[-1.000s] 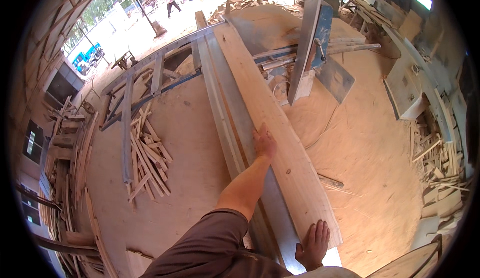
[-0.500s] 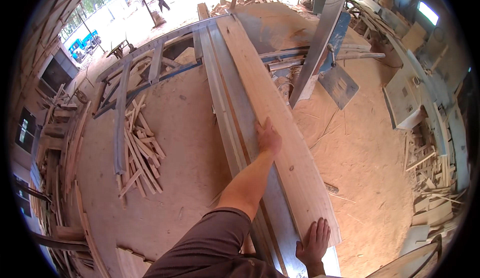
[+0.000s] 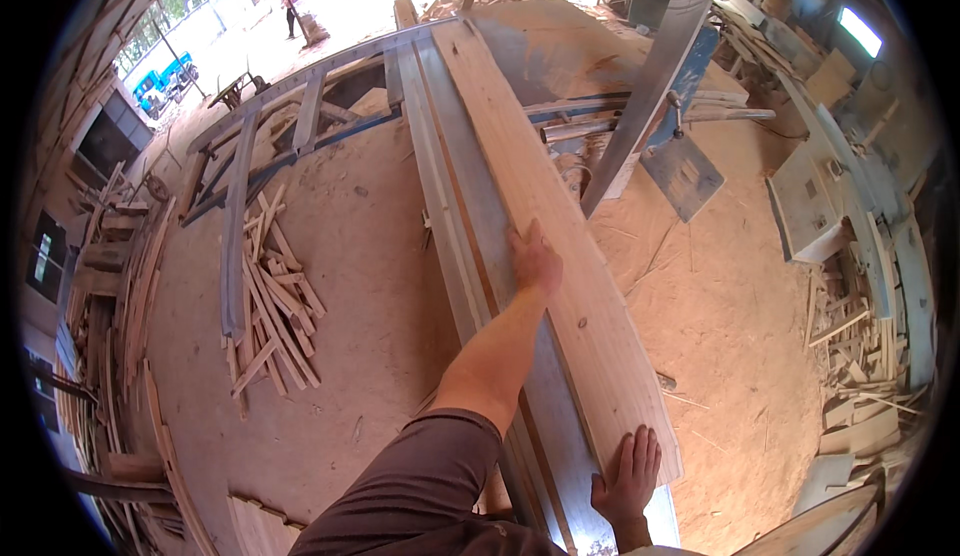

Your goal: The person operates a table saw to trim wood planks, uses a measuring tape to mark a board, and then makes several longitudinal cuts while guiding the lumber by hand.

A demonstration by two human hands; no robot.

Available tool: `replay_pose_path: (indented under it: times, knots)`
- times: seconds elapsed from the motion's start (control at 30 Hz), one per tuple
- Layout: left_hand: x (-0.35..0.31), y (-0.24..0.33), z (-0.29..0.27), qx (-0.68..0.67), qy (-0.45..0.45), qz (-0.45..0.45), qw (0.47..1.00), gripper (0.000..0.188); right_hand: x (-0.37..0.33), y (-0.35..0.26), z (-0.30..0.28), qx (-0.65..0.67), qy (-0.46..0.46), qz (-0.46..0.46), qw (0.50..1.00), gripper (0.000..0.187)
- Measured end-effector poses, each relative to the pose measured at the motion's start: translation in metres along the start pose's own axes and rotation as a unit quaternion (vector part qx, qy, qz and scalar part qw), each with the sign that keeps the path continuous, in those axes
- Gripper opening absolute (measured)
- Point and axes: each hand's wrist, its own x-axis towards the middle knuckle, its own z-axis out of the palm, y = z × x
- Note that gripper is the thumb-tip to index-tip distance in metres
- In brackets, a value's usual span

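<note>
A long, pale wooden plank point(image 3: 583, 291) lies lengthwise on a narrow metal sliding table point(image 3: 548, 393), running away from me. My left hand point(image 3: 538, 261) rests on the plank around its middle, at the left edge, with fingers stretched forward. Near the plank's close end, my right hand point(image 3: 627, 474) presses on the surface, palm down and fingers spread. Neither hand wraps around the wood. The undersides of both palms are hidden. A thin strip of brown wood or rail runs along the table left of the plank.
A tall upright board point(image 3: 648, 101) stands right of the plank, beside a hanging metal plate point(image 3: 684, 176). A metal frame point(image 3: 238, 221) extends left, with a heap of wood offcuts point(image 3: 275, 301) on the floor. Stacked lumber point(image 3: 108, 326) lines the left wall; a metal box point(image 3: 806, 208) stands right.
The view has shifted slightly. Both hands keep nearly the same places on the plank. Far off, a person has moved left toward a post.
</note>
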Motion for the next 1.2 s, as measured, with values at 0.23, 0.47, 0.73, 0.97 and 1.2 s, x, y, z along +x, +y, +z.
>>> replay_pose_path:
  times: [0.23, 0.47, 0.73, 0.97, 1.2]
  knots:
    - [0.026, -0.003, 0.001, 0.001, -0.004, 0.006, 1.0, 0.053, 0.024, -0.007, 0.005, -0.002, -0.012, 0.011, 1.0, 0.098]
    - [0.045, -0.005, 0.001, -0.007, -0.006, 0.002, 1.0, 0.055, 0.042, -0.013, 0.009, 0.005, -0.018, 0.012, 1.0, 0.099]
    - [0.065, -0.011, 0.013, 0.001, 0.011, -0.009, 1.0, 0.047, 0.061, -0.016, 0.012, 0.005, -0.013, 0.01, 1.0, 0.099]
    - [0.076, -0.005, 0.0, -0.006, -0.041, -0.015, 0.999, 0.064, 0.073, -0.022, 0.012, 0.009, -0.02, 0.032, 0.999, 0.093]
    - [0.086, -0.006, 0.002, 0.02, -0.034, -0.003, 0.999, 0.064, 0.082, -0.023, 0.022, 0.004, -0.004, 0.032, 0.999, 0.093]
